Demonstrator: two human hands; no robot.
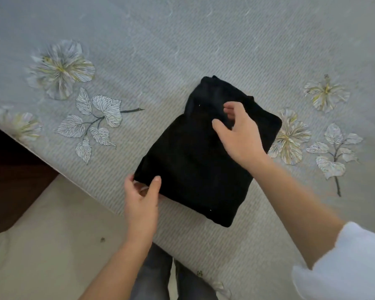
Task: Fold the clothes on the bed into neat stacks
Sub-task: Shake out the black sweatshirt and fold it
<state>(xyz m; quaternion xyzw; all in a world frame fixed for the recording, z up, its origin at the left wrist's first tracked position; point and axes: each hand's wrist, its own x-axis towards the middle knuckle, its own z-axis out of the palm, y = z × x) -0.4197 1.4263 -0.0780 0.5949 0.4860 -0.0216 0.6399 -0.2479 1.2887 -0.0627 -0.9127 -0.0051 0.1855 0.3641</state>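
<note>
Head view. A folded black garment [195, 165] lies on the grey flowered bedspread [160, 61], near the bed's edge. The person's left hand [142, 198] pinches the garment's near corner between thumb and fingers. The right hand [240, 135] sits over the far half, fingers loosely curved and thumb apart; whether it grips cloth cannot be told. A white sleeve [344, 263] covers the right upper arm.

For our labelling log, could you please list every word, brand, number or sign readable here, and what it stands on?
There is none to read.
The folded black garment shows no label or print.
The grey bedspread bears only flower and leaf patterns, no lettering.
</note>
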